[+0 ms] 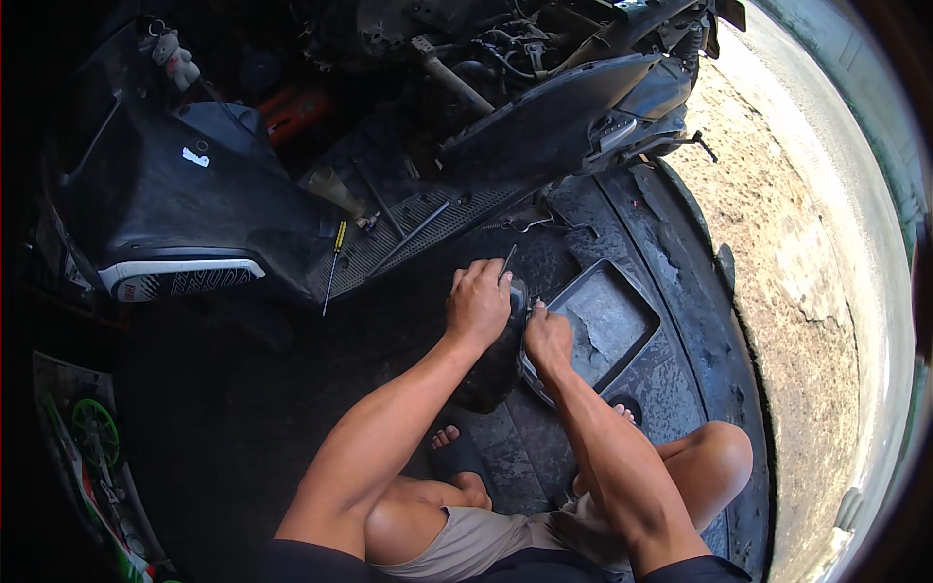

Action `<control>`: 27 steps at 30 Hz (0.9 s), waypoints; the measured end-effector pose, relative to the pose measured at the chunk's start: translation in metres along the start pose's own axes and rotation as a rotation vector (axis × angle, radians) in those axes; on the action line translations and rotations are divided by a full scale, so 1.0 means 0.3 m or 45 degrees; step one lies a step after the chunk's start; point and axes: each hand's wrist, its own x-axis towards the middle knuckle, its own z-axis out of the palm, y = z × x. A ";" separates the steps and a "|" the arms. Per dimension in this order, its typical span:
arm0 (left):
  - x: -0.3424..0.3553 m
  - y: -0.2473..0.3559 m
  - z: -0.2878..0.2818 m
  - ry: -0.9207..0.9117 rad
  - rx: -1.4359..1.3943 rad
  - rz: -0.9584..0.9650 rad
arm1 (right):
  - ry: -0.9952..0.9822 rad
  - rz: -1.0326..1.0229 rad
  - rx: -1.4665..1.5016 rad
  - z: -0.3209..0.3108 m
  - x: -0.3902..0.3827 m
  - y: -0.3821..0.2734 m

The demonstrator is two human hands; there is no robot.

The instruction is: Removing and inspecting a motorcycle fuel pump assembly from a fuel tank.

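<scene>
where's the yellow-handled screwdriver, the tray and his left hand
yellow-handled screwdriver (339,236), head view, on its yellow handle
tray (622,316), head view, on its bare floor
left hand (477,303), head view, back of hand

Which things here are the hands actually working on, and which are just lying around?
In hand: left hand on the dark rounded part; right hand at the rectangular tray.

Lying about: yellow-handled screwdriver, long rods, scooter body panel.
</scene>
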 end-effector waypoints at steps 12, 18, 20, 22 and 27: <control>0.023 -0.080 -0.020 0.083 -0.090 0.020 | 0.152 -0.456 0.141 0.104 0.040 0.138; 0.044 -0.125 -0.039 0.083 -0.093 -0.014 | 0.135 -0.429 0.167 0.063 0.040 0.185; 0.047 -0.139 -0.043 0.073 -0.085 -0.011 | 0.103 -0.391 0.335 0.041 0.047 0.212; 0.053 -0.143 -0.050 0.052 -0.051 -0.047 | 0.067 -0.357 0.505 0.012 0.057 0.226; 0.087 -0.131 -0.065 -0.066 -0.084 0.006 | -0.295 -0.149 1.500 -0.019 0.054 0.197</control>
